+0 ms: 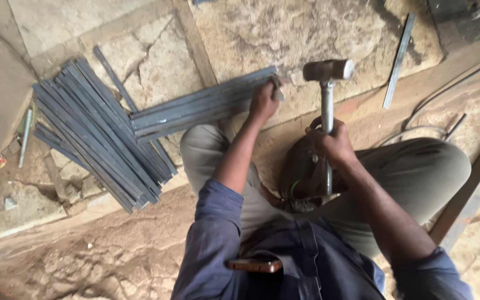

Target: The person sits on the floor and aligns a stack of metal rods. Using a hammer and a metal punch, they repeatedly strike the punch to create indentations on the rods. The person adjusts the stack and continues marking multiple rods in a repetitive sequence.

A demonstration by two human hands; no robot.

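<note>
Head view. The person sits low on a stone floor (318, 28), knees spread, both arms reaching forward.

Left hand (263, 101): fingers closed around a small tool, apparently a chisel or punch (276, 89), whose tip rests at the near end of a short stack of flat steel bars (201, 105). The hand is clamped on the tool and presses down against the bar ends.

Right hand (333, 143): closed in a full grip around the metal shaft of a hammer (327, 75). The shaft runs almost straight away from the body; the head sits crosswise at the far end, raised clear of the floor.

Governing relation: the hammer head lies just to the right of the chisel or punch, near it but apart, with a narrow gap of bare stone between them. The stack's long axis runs from the left hand away to the left, dipping slightly toward the person at its far end. The left hand is at the stack; the right hand is well back from it, with only the hammer head near the struck end.

Surroundings: a larger pile of longer bars (95, 133) fans out to the left, its upper part passing under the short stack. A single loose bar (398, 58) lies to the upper right. A cable (445, 91) curves across the ground on the right. A phone (254, 265) shows at the shirt pocket.
</note>
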